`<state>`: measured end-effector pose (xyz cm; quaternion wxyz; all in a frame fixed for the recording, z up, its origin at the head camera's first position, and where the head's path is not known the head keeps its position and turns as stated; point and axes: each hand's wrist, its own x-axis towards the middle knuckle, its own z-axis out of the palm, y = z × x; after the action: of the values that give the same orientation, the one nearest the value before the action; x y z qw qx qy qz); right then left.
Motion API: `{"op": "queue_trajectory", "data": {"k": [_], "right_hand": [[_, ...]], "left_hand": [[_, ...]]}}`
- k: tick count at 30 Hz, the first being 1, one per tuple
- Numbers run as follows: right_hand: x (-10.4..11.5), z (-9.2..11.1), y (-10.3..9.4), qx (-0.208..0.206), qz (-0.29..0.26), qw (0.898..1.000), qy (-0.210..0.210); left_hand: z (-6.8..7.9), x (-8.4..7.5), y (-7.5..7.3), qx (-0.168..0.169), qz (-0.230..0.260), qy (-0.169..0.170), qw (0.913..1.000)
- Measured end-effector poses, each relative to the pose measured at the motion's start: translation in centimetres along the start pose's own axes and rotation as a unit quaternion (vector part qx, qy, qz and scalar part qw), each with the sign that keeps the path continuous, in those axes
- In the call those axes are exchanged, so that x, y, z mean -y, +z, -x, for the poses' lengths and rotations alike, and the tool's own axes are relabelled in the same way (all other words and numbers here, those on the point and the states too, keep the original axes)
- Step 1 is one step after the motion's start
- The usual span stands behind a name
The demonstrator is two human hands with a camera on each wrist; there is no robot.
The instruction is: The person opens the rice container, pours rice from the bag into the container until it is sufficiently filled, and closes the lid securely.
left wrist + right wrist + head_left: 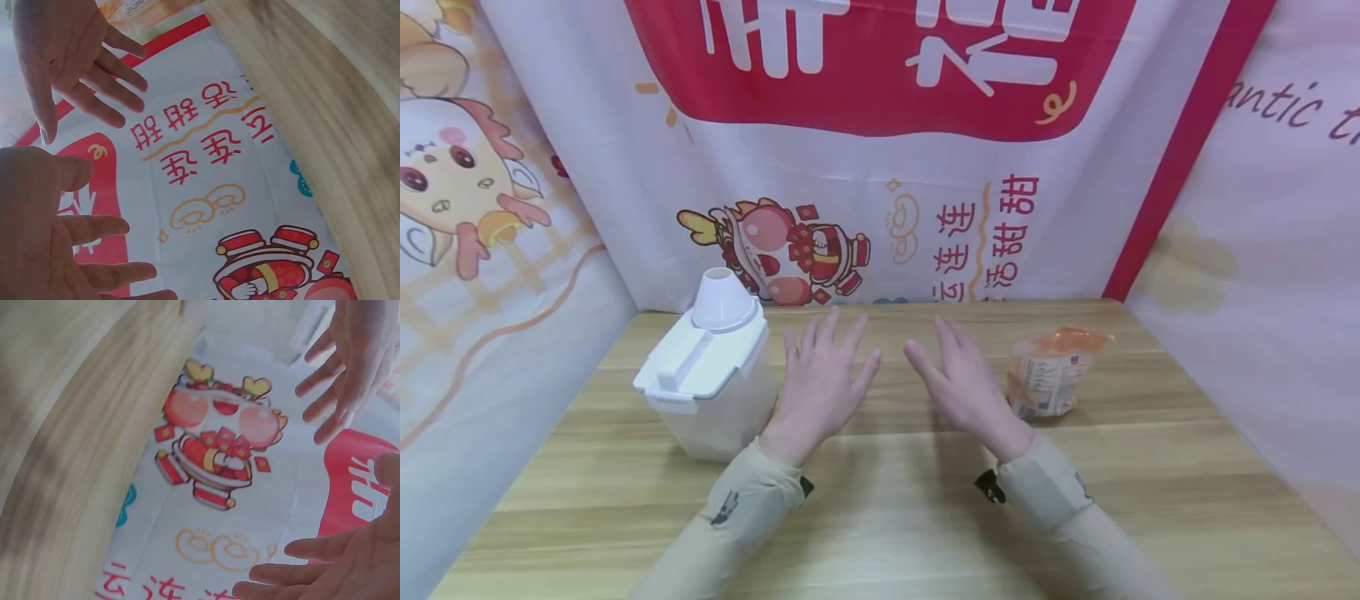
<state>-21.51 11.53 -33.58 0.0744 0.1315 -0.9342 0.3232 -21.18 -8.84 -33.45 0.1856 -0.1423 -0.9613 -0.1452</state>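
My left hand (822, 379) is held over the table with its fingers spread and nothing in its grasp. Just left of it stands a white lidded plastic container (721, 417), with a cone-shaped cap (724, 302) on its lid. Across a gap, my right hand (964, 383) also has its fingers extended and holds nothing. An orange and clear plastic packet (1051, 379) with a printed label stands upright beside the right hand. In the left wrist view both palms appear, with part of the packet (147, 14) behind the right hand.
The wood-grain table (895, 533) ends at a white printed cloth (887, 217) hanging at the back. Patterned cloths also hang on the left side (512, 283) and the right side (1262, 275). Dark straps (990, 486) show at the sleeve cuffs.
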Motion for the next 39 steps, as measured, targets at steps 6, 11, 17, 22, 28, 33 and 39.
{"op": "queue_trajectory", "data": {"k": [6, 11, 17, 22, 28, 33, 39], "right_hand": [[1.2, -0.2, -0.4, -0.003, -0.089, 0.996, 0.003], [2.0, -0.1, -0.4, 0.026, -0.164, 0.986, 0.02], [2.8, -0.3, 0.4, 0.074, -0.282, 0.955, 0.062], [3.1, -0.4, 0.5, 0.095, -0.364, 0.922, 0.09], [3.3, -0.4, 0.0, 0.084, -0.379, 0.915, 0.114], [4.2, -0.2, 0.0, 0.08, -0.33, 0.934, 0.108], [5.6, -0.2, 0.4, 0.081, -0.329, 0.937, 0.09]], "left_hand": [[0.6, 0.0, -1.7, -0.042, 0.052, 0.011, 0.9977], [1.3, 0.4, -3.0, -0.06, 0.078, -0.001, 0.9952], [2.0, 1.3, -4.1, -0.078, 0.099, -0.017, 0.9919], [2.6, 1.9, -4.9, -0.097, 0.134, -0.006, 0.9862], [3.5, 1.9, -6.4, -0.107, 0.163, 0.018, 0.9807], [4.4, 2.7, -7.3, -0.122, 0.159, 0.042, 0.9788], [5.1, 4.2, -8.2, -0.181, 0.158, 0.061, 0.9687]]}}
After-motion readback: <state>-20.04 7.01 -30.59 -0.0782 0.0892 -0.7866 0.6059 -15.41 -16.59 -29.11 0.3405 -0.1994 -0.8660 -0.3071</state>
